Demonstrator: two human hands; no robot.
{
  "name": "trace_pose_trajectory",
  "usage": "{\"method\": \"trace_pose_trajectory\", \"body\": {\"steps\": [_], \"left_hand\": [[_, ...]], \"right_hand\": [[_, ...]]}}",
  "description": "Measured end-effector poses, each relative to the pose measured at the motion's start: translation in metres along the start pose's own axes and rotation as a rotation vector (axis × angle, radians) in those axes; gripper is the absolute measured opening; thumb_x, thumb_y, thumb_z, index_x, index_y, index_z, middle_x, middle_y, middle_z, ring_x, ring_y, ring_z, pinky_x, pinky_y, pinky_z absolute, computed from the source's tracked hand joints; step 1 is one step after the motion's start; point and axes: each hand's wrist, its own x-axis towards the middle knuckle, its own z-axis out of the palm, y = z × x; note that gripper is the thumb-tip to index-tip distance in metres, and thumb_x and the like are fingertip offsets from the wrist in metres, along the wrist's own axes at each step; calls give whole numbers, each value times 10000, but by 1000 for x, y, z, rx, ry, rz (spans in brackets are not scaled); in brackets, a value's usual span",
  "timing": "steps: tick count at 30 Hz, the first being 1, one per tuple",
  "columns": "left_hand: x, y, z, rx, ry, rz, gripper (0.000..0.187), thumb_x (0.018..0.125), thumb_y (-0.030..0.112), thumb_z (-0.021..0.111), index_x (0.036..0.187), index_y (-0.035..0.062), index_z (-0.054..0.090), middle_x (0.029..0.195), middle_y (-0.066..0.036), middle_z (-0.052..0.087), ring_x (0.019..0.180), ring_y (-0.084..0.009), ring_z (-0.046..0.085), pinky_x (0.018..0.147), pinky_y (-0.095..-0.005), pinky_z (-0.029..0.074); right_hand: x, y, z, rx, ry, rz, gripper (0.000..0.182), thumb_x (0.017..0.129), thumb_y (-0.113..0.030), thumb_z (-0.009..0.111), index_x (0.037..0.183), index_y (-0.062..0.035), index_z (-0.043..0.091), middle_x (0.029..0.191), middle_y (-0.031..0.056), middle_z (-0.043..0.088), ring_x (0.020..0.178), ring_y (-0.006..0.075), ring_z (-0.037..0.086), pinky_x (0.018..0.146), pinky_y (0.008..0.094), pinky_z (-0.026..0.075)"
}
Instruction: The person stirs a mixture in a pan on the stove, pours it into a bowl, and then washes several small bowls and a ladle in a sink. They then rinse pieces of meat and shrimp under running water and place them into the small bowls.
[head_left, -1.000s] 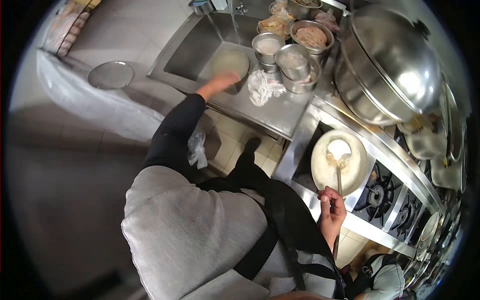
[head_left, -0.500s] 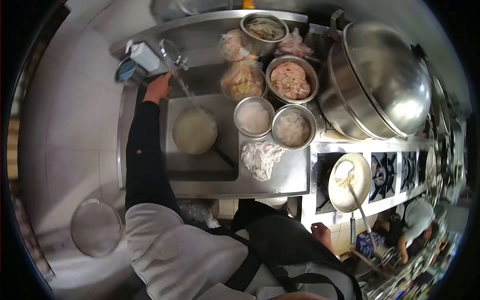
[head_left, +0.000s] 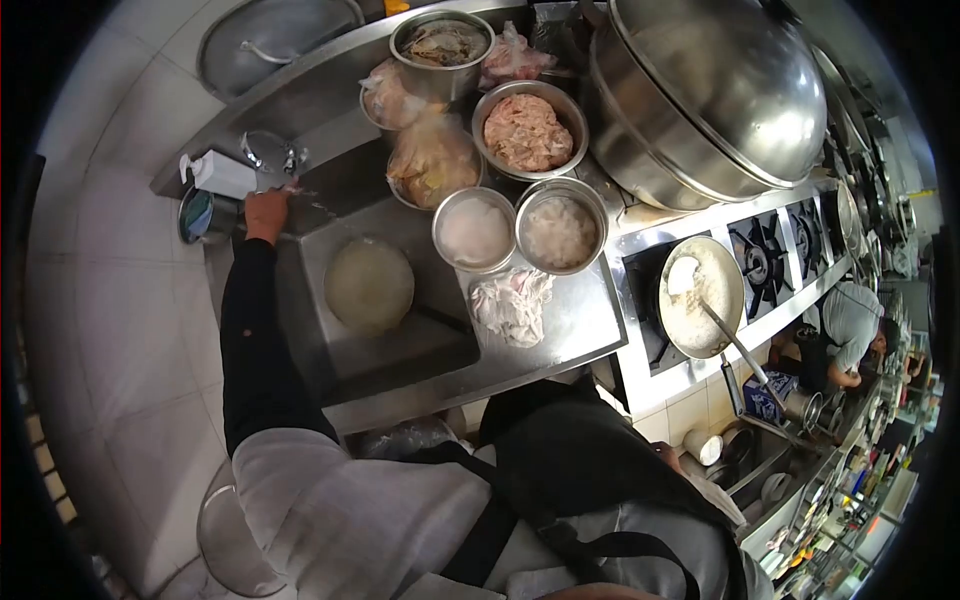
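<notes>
My left hand (head_left: 265,215) reaches to the back left of the sink, its fingers closed at the base of the faucet (head_left: 292,160); the handle itself is mostly covered. Below, in the sink basin (head_left: 300,295), stands a round pan (head_left: 369,285) of cloudy liquid, its dark handle pointing to the lower right. Only a faint trace of water shows near the spout. My right hand (head_left: 670,458) hangs low beside the black apron, partly hidden, and its fingers do not show clearly. A crumpled white cloth (head_left: 512,307) lies right of the basin.
Steel bowls with minced meat (head_left: 527,133) and pale contents crowd the counter beside bagged food (head_left: 433,160). A large domed steamer (head_left: 710,100) stands at the back right. On the stove, a pan (head_left: 712,320) holds a ladle. Another person (head_left: 850,325) is at far right.
The view has turned and shifted, so the counter appears tilted. The clear water stream from the faucet has faded to a faint trace. My left hand stays at the faucet; my right hand is more hidden.
</notes>
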Motion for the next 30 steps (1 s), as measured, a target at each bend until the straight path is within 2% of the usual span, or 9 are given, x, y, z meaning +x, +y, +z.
{"method": "trace_pose_trajectory", "body": {"steps": [2, 5, 8, 11, 13, 18, 20, 25, 30], "left_hand": [[-32, 35, -20, -260, 35, -237, 430, 927, 254, 567, 1357, 276, 553, 1016, -105, 712, 951, -315, 690, 835, -468, 506], [-86, 82, 4, -839, 89, -674, 483, 822, 359, 713, 1236, 139, 601, 1051, -163, 700, 1019, -371, 663, 875, -473, 508], [-157, 148, 56, -992, 88, -800, 359, 805, 337, 723, 1049, 79, 675, 952, -137, 714, 930, -342, 676, 806, -437, 506], [-241, 227, 128, -1280, 31, -815, 331, 832, 283, 724, 1047, 37, 671, 964, -166, 699, 928, -320, 673, 816, -420, 512], [-278, 268, 52, -1125, -142, -698, 318, 847, 209, 721, 1090, 15, 652, 1030, -188, 682, 989, -337, 662, 850, -423, 513], [-258, 284, -29, -1126, 71, -499, 375, 858, 171, 720, 1178, 8, 613, 1114, -195, 639, 990, -344, 643, 868, -419, 517], [-257, 300, -54, -1112, 125, -510, 375, 861, 178, 717, 1183, 17, 614, 1106, -190, 642, 980, -345, 644, 867, -414, 517], [-283, 379, -105, -1236, 201, -408, 350, 860, 220, 718, 1157, 55, 631, 1085, -168, 639, 983, -332, 635, 856, -431, 506], [-321, 439, -172, -1006, 366, -237, 370, 830, 255, 735, 1134, 71, 629, 1102, -159, 617, 1035, -366, 585, 877, -452, 466]], "right_hand": [[18, 40, 21, -37, 107, -282, 337, 889, -291, 687, 1036, 11, 719, 849, 155, 740, 778, 248, 723, 760, 357, 565], [17, 28, 35, 166, -34, 139, 360, 899, -274, 687, 1061, 47, 700, 954, 197, 739, 911, 229, 712, 790, 347, 548], [63, 131, 82, 287, -59, -98, 340, 879, -233, 699, 1055, 58, 696, 962, 196, 739, 919, 219, 704, 797, 345, 545], [58, 111, 65, 273, -39, -5, 336, 867, -222, 703, 1054, 57, 696, 952, 197, 737, 912, 222, 704, 797, 345, 545], [61, 110, 63, 287, -22, -1, 333, 859, -214, 706, 1053, 57, 696, 946, 198, 737, 907, 223, 704, 796, 344, 545], [89, 118, 45, 293, -23, -80, 330, 844, -200, 711, 1051, 56, 696, 933, 199, 735, 897, 227, 703, 796, 344, 545], [108, 135, 37, 18, 35, -370, 244, 832, -159, 717, 1003, 16, 706, 864, 185, 727, 803, 207, 689, 721, 342, 533], [15, -35, -151, 308, 386, -583, 150, 963, -160, 631, 964, -12, 658, 752, 118, 659, 710, 127, 590, 655, 315, 480], [16, -28, -297, 105, 630, -391, 248, 942, -166, 652, 1129, -7, 621, 967, 160, 674, 888, 270, 640, 794, 375, 498]]}}
